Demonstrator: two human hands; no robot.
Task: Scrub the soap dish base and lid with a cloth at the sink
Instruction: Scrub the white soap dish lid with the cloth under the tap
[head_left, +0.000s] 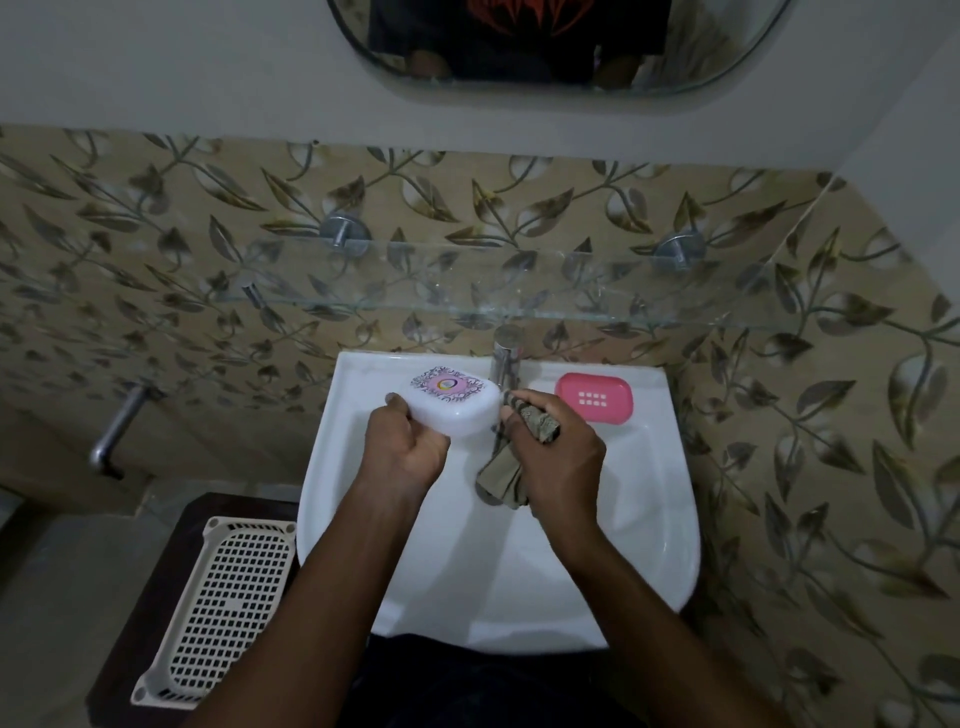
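Left hand (410, 447) grips the white lid (451, 402) over the sink (649, 519), approx 11 o'clock of the bowl; right hand (558, 452) clenches the cloth (506, 475), touching the lid's edge. Pink base (594, 397) sits at 1 o'clock, w/ no hand on it. Prob mid-task: lid scrub on, base state unclear.

Sink (670, 519) stands centre, tap (506, 353) at its back rim. Lid (449, 402) is held over the basin's left, cloth (511, 467) to its right. Base (594, 398) lies on the rim right of the tap. Basket (218, 613) sits left of the sink. Shelf (519, 283) hangs above.
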